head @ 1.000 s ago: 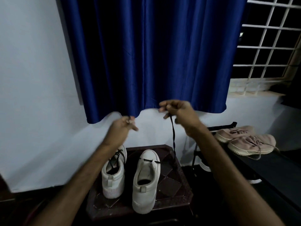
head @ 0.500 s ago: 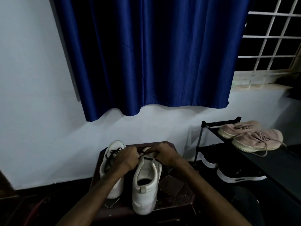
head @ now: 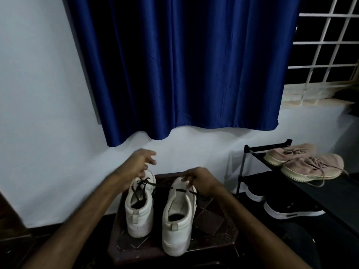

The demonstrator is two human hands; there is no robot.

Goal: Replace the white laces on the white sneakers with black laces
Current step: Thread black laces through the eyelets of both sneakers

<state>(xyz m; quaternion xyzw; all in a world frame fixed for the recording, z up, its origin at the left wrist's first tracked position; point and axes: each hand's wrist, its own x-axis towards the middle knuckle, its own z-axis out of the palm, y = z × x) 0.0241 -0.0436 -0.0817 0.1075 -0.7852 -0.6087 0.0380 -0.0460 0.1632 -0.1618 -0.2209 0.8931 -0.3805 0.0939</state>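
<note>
White, smooth sneakers stand heels toward the camera on a dark tiled stool, lower centre. The right hand curls over the right sneaker, pinching its thin black lace. The left hand blurs above the left sneaker; I cannot tell its hold. A glossy blue curtain hangs above, and a slim black rack stands at right.

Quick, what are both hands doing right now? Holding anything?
Left hand: blurred above the left sneaker; cannot tell.
Right hand: closed, pinching the black lace on the right sneaker.
</note>
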